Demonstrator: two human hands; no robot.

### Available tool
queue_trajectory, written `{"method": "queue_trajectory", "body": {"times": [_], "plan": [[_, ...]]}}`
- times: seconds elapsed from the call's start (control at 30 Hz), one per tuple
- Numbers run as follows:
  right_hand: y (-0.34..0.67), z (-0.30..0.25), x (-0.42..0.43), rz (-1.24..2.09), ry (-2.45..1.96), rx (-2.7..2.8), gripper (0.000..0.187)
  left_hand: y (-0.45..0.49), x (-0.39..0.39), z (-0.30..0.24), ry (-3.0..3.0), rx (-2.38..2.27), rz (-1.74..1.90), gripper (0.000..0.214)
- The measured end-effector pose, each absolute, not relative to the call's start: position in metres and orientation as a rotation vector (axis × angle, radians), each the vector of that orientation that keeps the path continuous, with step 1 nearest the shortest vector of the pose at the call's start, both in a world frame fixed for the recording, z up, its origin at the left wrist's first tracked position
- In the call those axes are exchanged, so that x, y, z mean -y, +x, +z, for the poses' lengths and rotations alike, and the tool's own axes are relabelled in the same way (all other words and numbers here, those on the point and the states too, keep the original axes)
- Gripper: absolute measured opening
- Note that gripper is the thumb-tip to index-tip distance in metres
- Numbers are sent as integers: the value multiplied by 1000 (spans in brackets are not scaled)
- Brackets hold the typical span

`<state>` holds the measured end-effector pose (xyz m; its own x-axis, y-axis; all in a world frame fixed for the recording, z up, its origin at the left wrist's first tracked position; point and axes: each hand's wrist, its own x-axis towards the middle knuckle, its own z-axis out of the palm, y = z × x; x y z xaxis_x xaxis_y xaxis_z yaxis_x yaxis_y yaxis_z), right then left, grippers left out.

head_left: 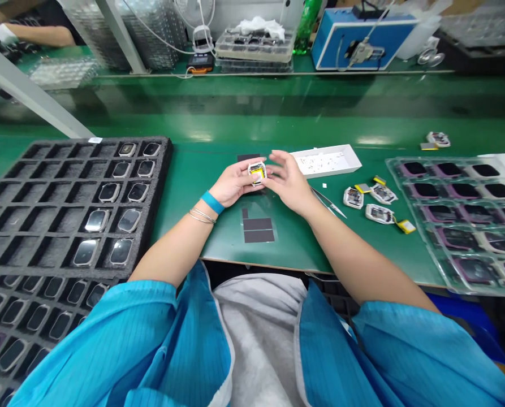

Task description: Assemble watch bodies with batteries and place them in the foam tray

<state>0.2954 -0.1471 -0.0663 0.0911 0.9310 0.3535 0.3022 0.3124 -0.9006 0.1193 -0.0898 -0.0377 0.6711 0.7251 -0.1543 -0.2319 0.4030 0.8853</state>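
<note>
My left hand (235, 183) holds a small square watch module (257, 173) with a yellow battery on it between thumb and fingertips. My right hand (288, 182) sits just to its right with fingers spread, its fingertips beside or lightly on the module; I cannot tell which. Steel tweezers (329, 202) lie on the green mat (222, 237) past my right hand. Below my hands are dark adhesive strips (258, 229) on a clear film. Several loose modules, such as one (353, 198) and another (379, 213), lie to the right with yellow batteries.
A black foam tray (78, 203) of watch bodies fills the left, and more (23, 322) lie below it. A clear tray (460, 220) of dark parts stands right. A white box lid (326, 160) holds small bits. A co-worker's arm (35, 35) shows far left.
</note>
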Motion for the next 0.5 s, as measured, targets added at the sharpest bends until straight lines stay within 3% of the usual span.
{"method": "queue_trajectory", "body": {"times": [0.07, 0.13, 0.4, 0.5], "plan": [[292, -71, 145, 1000, -1091, 1342, 66, 119, 90, -40, 1045, -548, 673, 56], [286, -73, 143, 1114, -1028, 1268, 64, 118, 89, -43, 1089, -538, 689, 61], [280, -85, 127, 1032, -1048, 1231, 62, 124, 79, -42, 1033, -650, 711, 66], [283, -90, 121, 1007, -1054, 1256, 72, 109, 84, -26, 946, -764, 819, 51]]}}
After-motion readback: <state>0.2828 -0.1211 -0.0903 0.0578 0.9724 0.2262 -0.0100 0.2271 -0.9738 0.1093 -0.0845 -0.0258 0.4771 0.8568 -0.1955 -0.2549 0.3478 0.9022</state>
